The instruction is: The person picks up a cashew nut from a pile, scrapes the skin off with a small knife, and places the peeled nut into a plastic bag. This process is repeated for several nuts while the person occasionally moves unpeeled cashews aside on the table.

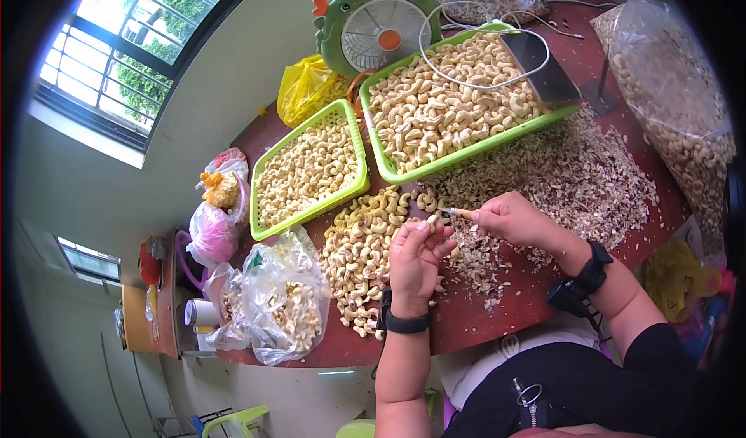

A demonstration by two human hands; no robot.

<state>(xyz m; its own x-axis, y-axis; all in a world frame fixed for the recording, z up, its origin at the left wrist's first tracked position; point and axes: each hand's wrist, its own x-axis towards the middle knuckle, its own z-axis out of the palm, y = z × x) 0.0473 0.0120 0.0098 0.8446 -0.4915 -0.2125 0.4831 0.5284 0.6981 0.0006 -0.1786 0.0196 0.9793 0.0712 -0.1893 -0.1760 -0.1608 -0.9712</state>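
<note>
My left hand (418, 258) is raised above the red table with fingers curled, a cashew (433, 222) pinched at its fingertips. In my right hand (513, 219) is a small knife (458, 212) with a light wooden handle, its tip pointing left toward the left fingertips. A heap of loose cashews (361, 255) lies on the table left of my left hand. Behind and below my right hand spread flaky skin scraps (559, 174). Two green baskets full of cashews stand beyond the hands, a large one (435, 161) and a smaller one (309, 214).
A phone (540, 69) with a white cable rests on the large basket's right end. Behind stand a green fan (381, 30) and a yellow bag (307, 88). Clear bags of cashews lie at the front left (287, 306) and far right (668, 88) of the table (482, 333).
</note>
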